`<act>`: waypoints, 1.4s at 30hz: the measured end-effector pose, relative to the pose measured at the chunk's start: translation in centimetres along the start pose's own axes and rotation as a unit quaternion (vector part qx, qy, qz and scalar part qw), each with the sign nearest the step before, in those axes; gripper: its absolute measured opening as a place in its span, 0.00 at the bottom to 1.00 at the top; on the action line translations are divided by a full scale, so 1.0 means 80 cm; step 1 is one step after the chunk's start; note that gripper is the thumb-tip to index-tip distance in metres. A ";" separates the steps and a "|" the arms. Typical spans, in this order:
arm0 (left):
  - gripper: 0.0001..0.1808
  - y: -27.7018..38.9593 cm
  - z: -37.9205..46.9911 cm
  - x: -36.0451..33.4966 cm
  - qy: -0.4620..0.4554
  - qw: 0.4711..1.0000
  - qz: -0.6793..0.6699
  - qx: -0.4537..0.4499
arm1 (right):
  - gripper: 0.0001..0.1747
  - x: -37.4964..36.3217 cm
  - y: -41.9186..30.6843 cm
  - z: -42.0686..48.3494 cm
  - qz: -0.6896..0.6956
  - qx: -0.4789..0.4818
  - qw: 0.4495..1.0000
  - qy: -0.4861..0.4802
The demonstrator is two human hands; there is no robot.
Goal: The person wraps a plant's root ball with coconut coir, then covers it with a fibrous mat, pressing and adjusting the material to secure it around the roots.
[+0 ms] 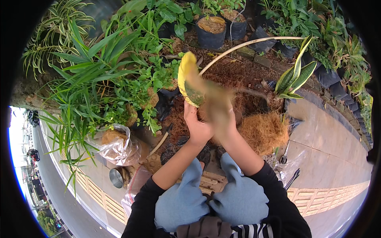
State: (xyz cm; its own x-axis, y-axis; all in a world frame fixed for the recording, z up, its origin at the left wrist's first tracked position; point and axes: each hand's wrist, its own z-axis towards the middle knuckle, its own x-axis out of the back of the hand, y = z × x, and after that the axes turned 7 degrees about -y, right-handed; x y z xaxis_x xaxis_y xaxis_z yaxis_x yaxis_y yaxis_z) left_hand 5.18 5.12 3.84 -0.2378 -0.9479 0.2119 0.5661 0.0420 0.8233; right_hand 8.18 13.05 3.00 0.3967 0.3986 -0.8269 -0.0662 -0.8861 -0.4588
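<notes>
A snake plant with yellow-edged leaves point(182, 79) is held up before me between both hands. One of its leaves point(219, 107) rises close to the camera and is badly blurred. My left hand point(197, 123) grips the plant low down from the left, thumb and fingers around its base. From the right, my right hand point(232, 120) holds the same base; the blurred leaf covers much of it. Brown fibrous material, perhaps a root ball, shows in part between the hands. Loose brown coir and soil point(220, 70) lie beneath and beyond them.
Right of my hands sit a coir fibre clump point(265, 134), another snake plant point(293, 78) and scissors point(284, 157). A clear plastic bag point(119, 148), a metal can point(116, 178) and a wooden handle point(159, 144) lie left. A pale stick point(253, 44) arches behind, near black planter bags point(210, 37).
</notes>
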 end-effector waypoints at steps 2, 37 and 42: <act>0.30 0.001 0.003 -0.005 0.008 0.999 -0.003 0.042 | 0.17 -0.003 0.013 -0.001 0.043 0.048 0.998 -0.001; 0.30 0.007 0.012 0.010 0.038 0.973 -0.184 0.138 | 0.18 -0.014 0.004 -0.001 0.009 0.049 0.998 -0.047; 0.19 0.003 0.018 0.014 0.022 0.984 -0.101 0.142 | 0.18 -0.008 -0.007 -0.004 0.067 0.005 0.997 -0.031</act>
State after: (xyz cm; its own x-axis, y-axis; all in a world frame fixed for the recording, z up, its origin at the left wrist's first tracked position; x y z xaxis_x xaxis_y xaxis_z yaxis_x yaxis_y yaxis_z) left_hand 3.95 4.48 5.06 -0.2842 -0.9587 0.0102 0.2653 -0.0684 0.9617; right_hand 8.27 13.19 3.85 0.3255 0.2903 -0.8999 -0.1242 -0.9303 -0.3451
